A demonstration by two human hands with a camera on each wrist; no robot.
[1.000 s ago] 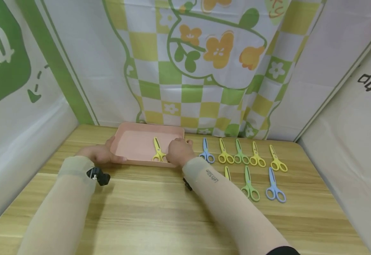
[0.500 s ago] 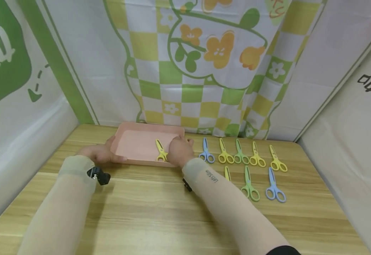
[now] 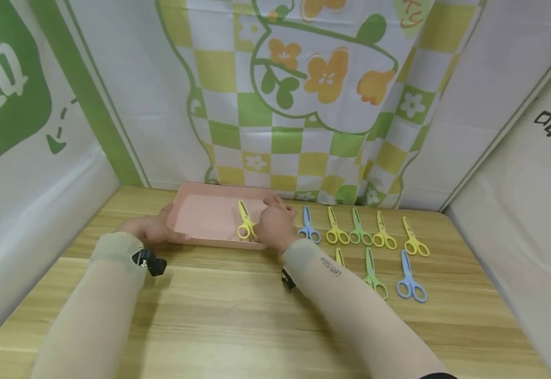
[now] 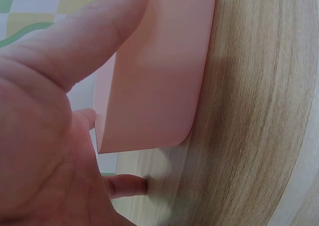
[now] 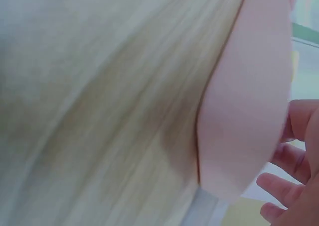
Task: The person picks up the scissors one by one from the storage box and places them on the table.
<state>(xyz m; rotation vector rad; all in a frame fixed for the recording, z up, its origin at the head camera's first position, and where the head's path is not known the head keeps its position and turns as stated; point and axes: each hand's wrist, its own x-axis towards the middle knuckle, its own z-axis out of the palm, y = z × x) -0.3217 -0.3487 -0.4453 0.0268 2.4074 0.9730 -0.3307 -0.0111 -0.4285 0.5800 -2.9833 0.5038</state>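
Observation:
A shallow pink tray (image 3: pixel 206 213) sits at the back left of the wooden table. My left hand (image 3: pixel 149 230) grips its left end; in the left wrist view the thumb lies along the front wall and fingers reach round the corner. Inside the tray, towards its right end, is a pair of yellow scissors (image 3: pixel 243 211), blades pointing away. My right hand (image 3: pixel 276 225) is over the tray's right end, pinching the scissors by the handle, which is partly hidden. In the right wrist view its other fingers (image 5: pixel 279 188) hang loosely curled outside the tray wall.
Right of the tray, blue scissors (image 3: pixel 307 217), yellow scissors (image 3: pixel 331 217), green scissors (image 3: pixel 355 217) and more yellow scissors (image 3: pixel 410 229) form a row. Before them lie green scissors (image 3: pixel 370 263), blue scissors (image 3: pixel 406 266) and a partly covered yellow pair (image 3: pixel 340 256). A patterned curtain (image 3: pixel 280 142) hangs behind.
The yellow scissors in the tray have shifted right, and their handle has turned. My right hand has moved slightly right with them. The left hand keeps its place on the tray.

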